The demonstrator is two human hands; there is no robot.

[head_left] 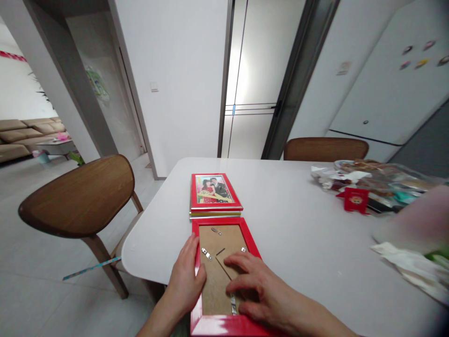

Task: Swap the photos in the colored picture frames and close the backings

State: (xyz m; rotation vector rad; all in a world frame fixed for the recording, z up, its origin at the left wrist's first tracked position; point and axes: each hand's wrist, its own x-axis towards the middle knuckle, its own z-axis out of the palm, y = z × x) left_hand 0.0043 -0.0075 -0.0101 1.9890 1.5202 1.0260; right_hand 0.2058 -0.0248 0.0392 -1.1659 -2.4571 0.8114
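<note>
A red picture frame point(253, 243) lies face down at the near side of the table, its brown backing board point(212, 290) upward. Metal clips point(206, 253) and a hanging hook point(216, 231) sit on the board, along with a slit-like stand cutout. My left hand point(187, 271) grips the frame's left edge, thumb on the inner rim. Over the board's right half, my right hand point(257, 288) has its fingers spread and bent, fingertips near the lower metal clip point(233, 304). Just beyond lies a stack of frames, the top red framed photo point(213, 189) showing two people.
The white table point(291, 262) extends to the right. Plastic bags point(386, 173), a red card box point(355, 200) and a blurred pinkish object point(417, 224) crowd its right side. One wooden chair point(80, 196) stands at the left, another chair point(326, 149) at the far side.
</note>
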